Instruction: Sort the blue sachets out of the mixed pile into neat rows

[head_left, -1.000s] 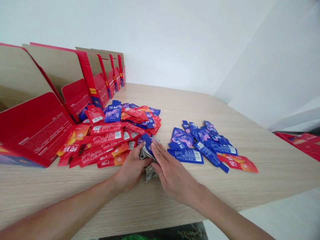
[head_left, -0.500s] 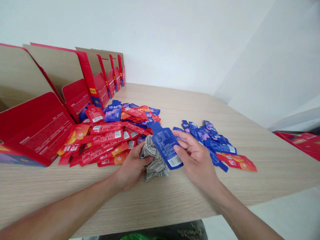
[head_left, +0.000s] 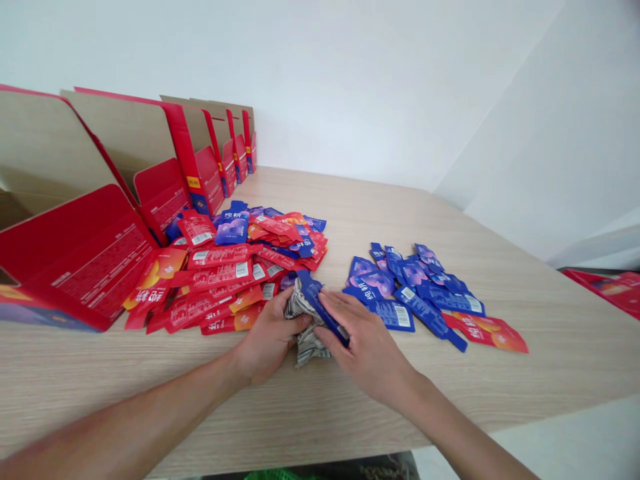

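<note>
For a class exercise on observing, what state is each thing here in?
Striped cloth: crumpled, in the left hand
Blue sachet: tilted against the cloth, in the right hand
Red cardboard boxes: open, standing in a row
Mixed sachet pile: heaped, overlapping
Blue sachets at right: overlapping
Red-orange sachet: lying flat

Left grip (head_left: 269,339) curled, right grip (head_left: 367,343) pinching, forearms (head_left: 150,417) angled inward

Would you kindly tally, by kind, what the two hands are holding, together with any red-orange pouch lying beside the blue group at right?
Held blue pouch: 1
Striped cloth: 1
Red-orange pouch at right: 1
Total: 3
</note>
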Tool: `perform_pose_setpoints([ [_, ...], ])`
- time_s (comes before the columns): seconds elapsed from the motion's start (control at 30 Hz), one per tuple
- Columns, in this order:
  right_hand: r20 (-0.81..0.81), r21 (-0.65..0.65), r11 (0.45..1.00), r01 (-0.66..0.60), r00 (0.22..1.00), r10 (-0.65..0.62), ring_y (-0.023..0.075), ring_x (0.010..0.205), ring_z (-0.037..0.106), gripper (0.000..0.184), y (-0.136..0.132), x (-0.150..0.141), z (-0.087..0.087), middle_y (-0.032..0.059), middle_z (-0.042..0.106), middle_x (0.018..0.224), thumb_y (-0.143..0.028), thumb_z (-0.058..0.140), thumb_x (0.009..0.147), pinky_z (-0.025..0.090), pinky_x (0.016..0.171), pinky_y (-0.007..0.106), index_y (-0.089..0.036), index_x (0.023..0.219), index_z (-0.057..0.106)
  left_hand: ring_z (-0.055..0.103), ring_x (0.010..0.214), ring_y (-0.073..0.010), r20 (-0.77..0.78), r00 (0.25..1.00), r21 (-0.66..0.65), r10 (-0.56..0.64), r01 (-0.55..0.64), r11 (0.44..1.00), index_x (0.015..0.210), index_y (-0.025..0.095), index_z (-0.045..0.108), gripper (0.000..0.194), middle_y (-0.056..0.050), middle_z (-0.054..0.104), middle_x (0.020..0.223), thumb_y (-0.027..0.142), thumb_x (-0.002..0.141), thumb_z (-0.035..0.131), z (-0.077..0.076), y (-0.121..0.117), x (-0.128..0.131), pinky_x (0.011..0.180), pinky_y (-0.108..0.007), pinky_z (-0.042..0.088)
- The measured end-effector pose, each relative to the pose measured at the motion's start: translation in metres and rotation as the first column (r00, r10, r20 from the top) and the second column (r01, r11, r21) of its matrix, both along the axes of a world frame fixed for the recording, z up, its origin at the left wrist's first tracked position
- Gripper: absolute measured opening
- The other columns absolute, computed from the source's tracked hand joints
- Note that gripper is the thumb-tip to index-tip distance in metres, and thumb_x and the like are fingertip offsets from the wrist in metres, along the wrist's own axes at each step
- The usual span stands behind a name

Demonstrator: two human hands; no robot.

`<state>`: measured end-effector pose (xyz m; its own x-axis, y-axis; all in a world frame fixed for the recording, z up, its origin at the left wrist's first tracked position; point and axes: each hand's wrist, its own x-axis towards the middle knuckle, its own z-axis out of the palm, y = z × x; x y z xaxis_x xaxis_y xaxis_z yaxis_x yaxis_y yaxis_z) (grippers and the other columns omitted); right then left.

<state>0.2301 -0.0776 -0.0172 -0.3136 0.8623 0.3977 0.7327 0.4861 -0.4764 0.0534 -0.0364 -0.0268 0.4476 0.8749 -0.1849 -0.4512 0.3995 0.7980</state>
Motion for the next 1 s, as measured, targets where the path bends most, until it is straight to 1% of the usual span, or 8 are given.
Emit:
perform_pose_setpoints([
  [0.13, 0.043, -0.068, 0.995, -0.071, 0.996, 0.074, 0.0287, 0.125, 0.07, 0.052, -0.011, 0.009, 0.026, 0.0113, 0.074, 0.135, -0.011, 0.048, 0.093, 0.06, 0.105, 0.05, -0.02, 0.14, 0.069, 0.072, 0.091, -0.0221, 0.011, 1.0, 0.021, 0.014, -0.014, 1.0, 0.109, 0.017, 0.073, 0.055, -0.005, 0.078, 0.096, 0.015, 0.059, 0.095, 0.001, -0.001, 0.001, 0.083, -0.031, 0.056],
  [0.27, -0.264, -0.147, 0.989, 0.036, 0.962, -0.074, 0.0252, 0.102, 0.078, 0.049, -0.001, 0.013, 0.057, 0.0083, 0.08, 0.118, -0.018, 0.052, 0.093, 0.064, 0.09, 0.044, -0.025, 0.14, 0.066, 0.071, 0.085, -0.0196, -0.004, 0.999, 0.013, 0.036, -0.036, 0.999, 0.108, 0.017, 0.072, 0.054, -0.004, 0.078, 0.096, 0.019, 0.06, 0.096, 0.002, -0.001, 0.001, 0.079, -0.03, 0.056],
  [0.4, -0.712, -0.313, 0.942, -0.119, 0.686, -0.15, 0.0226, 0.087, 0.077, 0.06, 0.043, -0.017, 0.067, 0.0075, 0.08, 0.11, -0.02, 0.064, 0.084, 0.063, 0.076, 0.039, -0.022, 0.143, 0.055, 0.072, 0.087, -0.0224, -0.023, 0.999, 0.021, 0.043, -0.043, 0.999, 0.11, 0.016, 0.071, 0.058, -0.006, 0.078, 0.098, 0.02, 0.058, 0.096, 0.001, -0.001, 0.002, 0.078, -0.032, 0.055],
  [0.47, -0.797, -0.379, 0.9, -0.215, 0.569, -0.2, 0.0208, 0.083, 0.076, 0.062, 0.073, -0.043, 0.066, 0.0055, 0.08, 0.101, -0.013, 0.067, 0.076, 0.062, 0.078, 0.037, -0.019, 0.136, 0.056, 0.073, 0.092, -0.0256, -0.016, 0.999, 0.028, 0.042, -0.042, 0.999, 0.109, 0.016, 0.071, 0.056, -0.008, 0.078, 0.099, 0.021, 0.058, 0.095, 0.0, -0.002, 0.001, 0.079, -0.033, 0.056],
  [0.57, -0.823, -0.445, 0.839, -0.313, 0.512, -0.246, 0.021, 0.085, 0.075, 0.06, 0.114, -0.088, 0.064, 0.0051, 0.078, 0.092, -0.006, 0.069, 0.07, 0.06, 0.082, 0.036, -0.014, 0.128, 0.059, 0.073, 0.102, -0.0278, 0.01, 0.999, 0.043, 0.036, -0.037, 0.998, 0.113, 0.016, 0.071, 0.057, -0.009, 0.078, 0.107, 0.019, 0.06, 0.093, -0.001, -0.002, 0.001, 0.086, -0.035, 0.056],
  [0.7, -0.841, -0.451, 0.789, -0.417, 0.495, -0.219, 0.0212, 0.086, 0.075, 0.063, 0.149, -0.135, 0.065, 0.0057, 0.077, 0.092, -0.005, 0.072, 0.071, 0.059, 0.082, 0.036, -0.01, 0.132, 0.058, 0.072, 0.108, -0.0301, 0.052, 0.999, 0.044, 0.01, -0.012, 0.999, 0.114, 0.017, 0.072, 0.057, -0.01, 0.077, 0.113, 0.015, 0.06, 0.092, 0.0, -0.003, 0.0, 0.093, -0.039, 0.056],
  [0.8, -0.813, -0.44, 0.828, -0.348, 0.546, -0.202, 0.021, 0.093, 0.074, 0.068, 0.159, -0.144, 0.062, 0.011, 0.077, 0.108, -0.004, 0.071, 0.073, 0.058, 0.089, 0.037, -0.009, 0.138, 0.053, 0.07, 0.114, -0.0311, 0.091, 0.996, 0.044, -0.002, -0.002, 0.999, 0.111, 0.017, 0.074, 0.054, -0.009, 0.077, 0.116, 0.015, 0.06, 0.091, 0.0, -0.002, -0.002, 0.098, -0.039, 0.054],
  [1.0, -0.548, -0.217, 0.964, -0.153, 0.836, 0.01, 0.0237, 0.113, 0.071, 0.036, 0.149, -0.068, 0.067, 0.0137, 0.074, 0.127, -0.018, 0.072, 0.083, 0.056, 0.102, 0.042, -0.016, 0.118, 0.066, 0.068, 0.115, -0.0297, 0.041, 0.999, 0.048, 0.01, -0.012, 0.999, 0.113, 0.017, 0.074, 0.058, -0.008, 0.078, 0.114, 0.013, 0.058, 0.092, -0.003, -0.001, -0.004, 0.097, -0.036, 0.052],
])
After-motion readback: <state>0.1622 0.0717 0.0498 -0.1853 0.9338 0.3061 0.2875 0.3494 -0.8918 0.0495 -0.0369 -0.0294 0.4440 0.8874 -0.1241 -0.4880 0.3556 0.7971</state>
